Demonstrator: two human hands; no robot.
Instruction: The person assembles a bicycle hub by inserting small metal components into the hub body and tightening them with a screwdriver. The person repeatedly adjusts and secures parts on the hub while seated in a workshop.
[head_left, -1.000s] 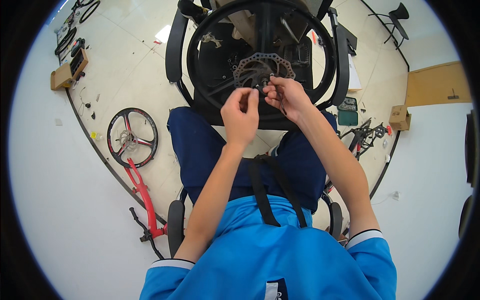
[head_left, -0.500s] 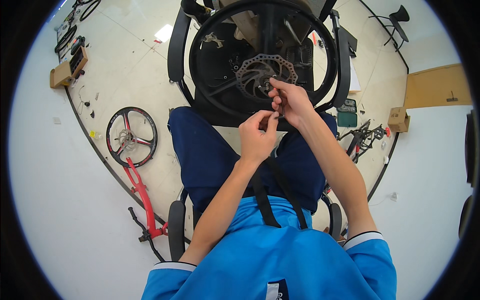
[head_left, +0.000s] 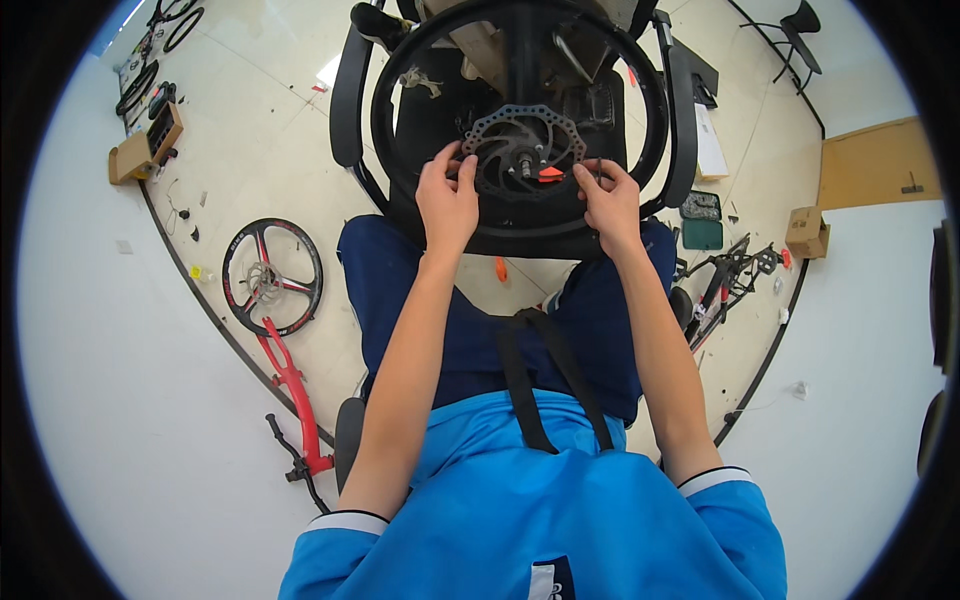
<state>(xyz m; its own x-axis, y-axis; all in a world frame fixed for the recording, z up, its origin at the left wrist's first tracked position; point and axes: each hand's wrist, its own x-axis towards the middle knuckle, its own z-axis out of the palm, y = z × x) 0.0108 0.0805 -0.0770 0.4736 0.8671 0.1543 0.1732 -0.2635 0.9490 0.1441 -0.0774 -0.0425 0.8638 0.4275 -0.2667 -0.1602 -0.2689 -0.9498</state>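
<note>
- Before my knees stands a black office chair (head_left: 683, 130).
- Over its seat lies a black wheel (head_left: 382, 110).
- Around the wheel's centre sits a perforated brake rotor (head_left: 510, 148).
- My left hand (head_left: 448, 200), thumb and forefinger slightly apart, is at its left edge.
- My right hand (head_left: 612, 205) bends near its right edge; pinching, I cannot tell.
- Beside the axle (head_left: 526, 166): an orange-red piece (head_left: 551, 174).

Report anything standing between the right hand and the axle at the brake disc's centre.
In this view, a small red piece shows between the right hand and the axle, close to the axle's right; whether it truly blocks reach is unclear.
</note>
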